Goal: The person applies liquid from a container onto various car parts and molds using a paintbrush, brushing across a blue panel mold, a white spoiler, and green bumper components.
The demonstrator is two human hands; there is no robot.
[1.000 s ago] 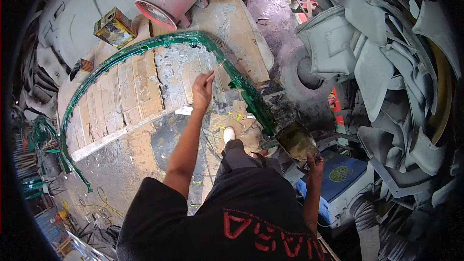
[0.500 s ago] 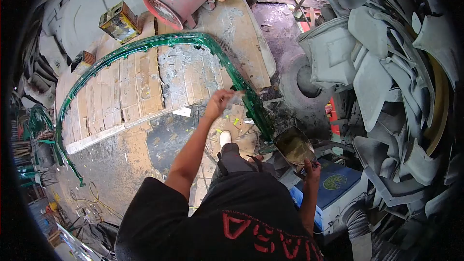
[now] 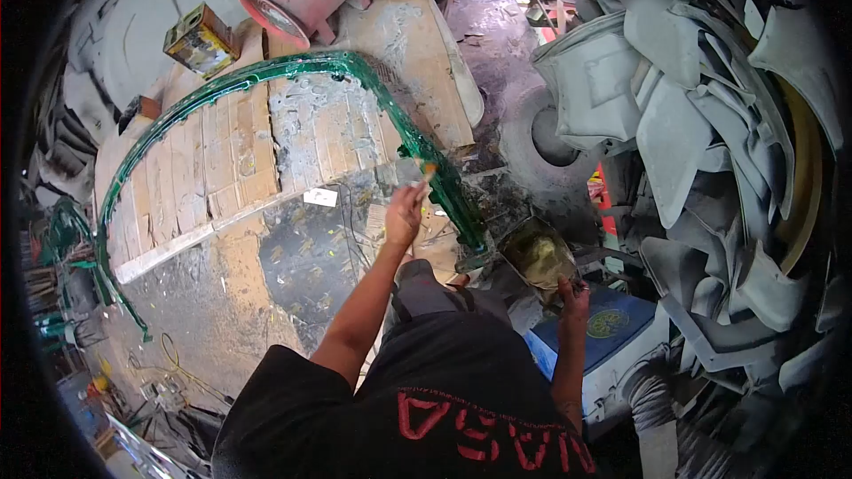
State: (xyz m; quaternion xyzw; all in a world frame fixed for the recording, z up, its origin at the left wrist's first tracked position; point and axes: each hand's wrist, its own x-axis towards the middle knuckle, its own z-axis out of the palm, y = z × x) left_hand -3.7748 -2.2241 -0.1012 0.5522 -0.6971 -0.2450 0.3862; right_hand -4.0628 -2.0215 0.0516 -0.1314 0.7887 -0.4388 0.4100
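A long curved frame point(image 3: 240, 78), coated in glossy green, lies over a cardboard-covered bench. Its near right leg point(image 3: 444, 182) reaches down in front of me. My left hand point(image 3: 405, 215) is closed round a small paint brush point(image 3: 426, 174), whose orange-brown tip is at the edge of that leg; whether it touches is hard to tell. My right hand point(image 3: 573, 294) grips the rim of an open square tin point(image 3: 536, 253), tilted, with a murky yellowish liquid or coating inside. The tin is close beside the lower end of the green leg.
A red blower point(image 3: 306, 0) and a square yellow-black can point(image 3: 202, 40) stand on the cardboard point(image 3: 213, 160). Grey moulded panels point(image 3: 674, 133) pile up at right, near a dusty tyre point(image 3: 546, 133). A blue-lidded box point(image 3: 608, 324) sits below the tin. Yellow cable lies at left.
My left hand has moved slightly down and right with the brush, which now points up to the green leg. My right hand still holds the tin. The view has shifted a little.
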